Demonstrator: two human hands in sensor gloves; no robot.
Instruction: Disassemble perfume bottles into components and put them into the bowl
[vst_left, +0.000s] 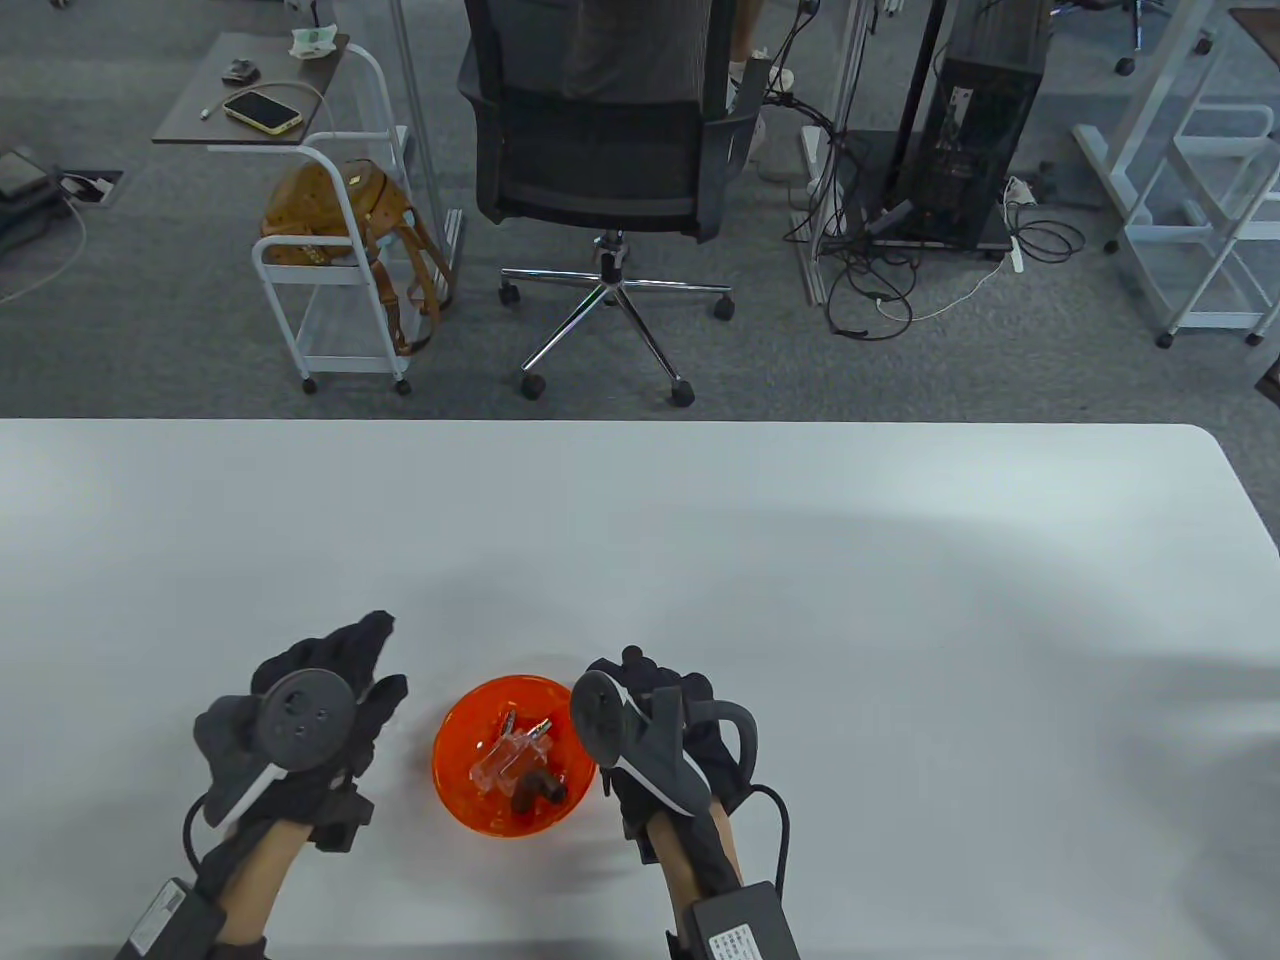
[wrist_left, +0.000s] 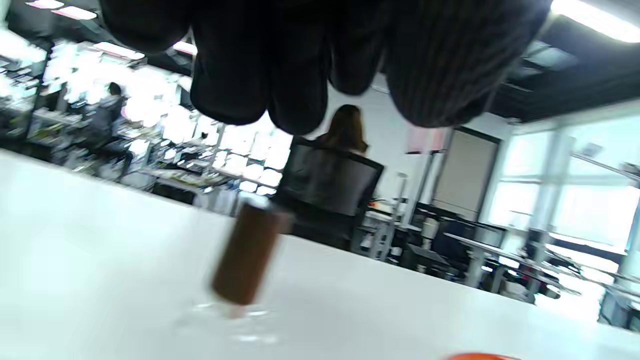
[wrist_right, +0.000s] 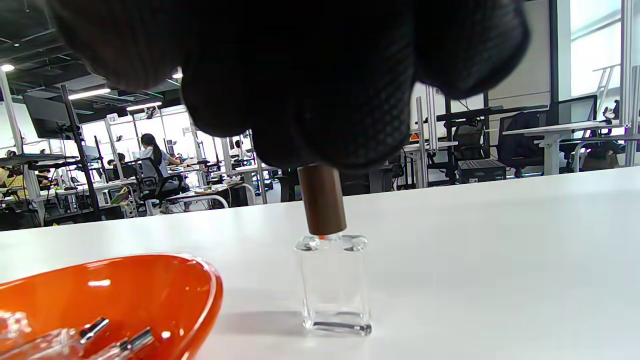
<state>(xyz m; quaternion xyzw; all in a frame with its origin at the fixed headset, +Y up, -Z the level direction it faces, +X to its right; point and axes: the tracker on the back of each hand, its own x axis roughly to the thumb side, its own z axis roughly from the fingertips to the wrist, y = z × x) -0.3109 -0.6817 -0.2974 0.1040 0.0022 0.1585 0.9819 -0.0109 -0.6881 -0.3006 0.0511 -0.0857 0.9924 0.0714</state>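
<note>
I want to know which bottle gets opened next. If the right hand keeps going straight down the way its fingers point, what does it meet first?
The brown cap of the clear bottle standing upright beside the orange bowl; the right hand looks nearly on it, though contact is unclear.

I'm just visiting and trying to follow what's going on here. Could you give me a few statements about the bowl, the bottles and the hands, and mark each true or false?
1. The translucent orange plastic bowl sits between the two hands. True.
2. The bowl is empty. False: it holds a clear glass bottle body, small metal parts and a brown cap.
3. A clear square glass perfume bottle stands upright on the white table. True.
4. That bottle's brown cylindrical cap is already off. False: it sits on the bottle's neck, under the right hand.
5. The left hand is inside the bowl. False: it is beside it.
</note>
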